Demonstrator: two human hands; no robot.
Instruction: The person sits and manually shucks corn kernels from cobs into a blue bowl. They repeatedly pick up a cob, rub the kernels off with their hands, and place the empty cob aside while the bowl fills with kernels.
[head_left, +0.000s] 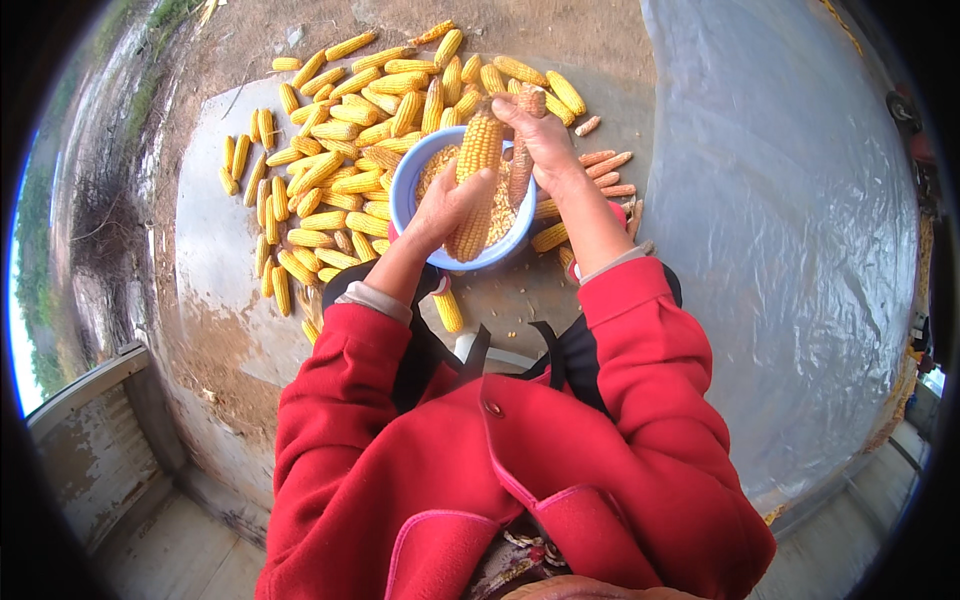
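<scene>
My left hand (448, 206) grips a yellow ear of corn (480, 150) that is tilted over a blue plastic basin (405, 169). Its visible rows are full of kernels. In my right hand (544, 135) is a bare reddish corn cob (520, 176), held close beside the ear, with the thumb reaching toward the ear's upper end. Loose corn kernels (501, 217) lie in the basin beneath both hands. The basin stands between my feet.
A large heap of unshelled corn ears (337, 131) spreads ahead and to the left. Several stripped cobs (607, 165) lie right of the basin. One ear (448, 311) rests between my legs. Clear plastic sheeting (772, 262) covers the right side. A worn panel (97, 450) stands at lower left.
</scene>
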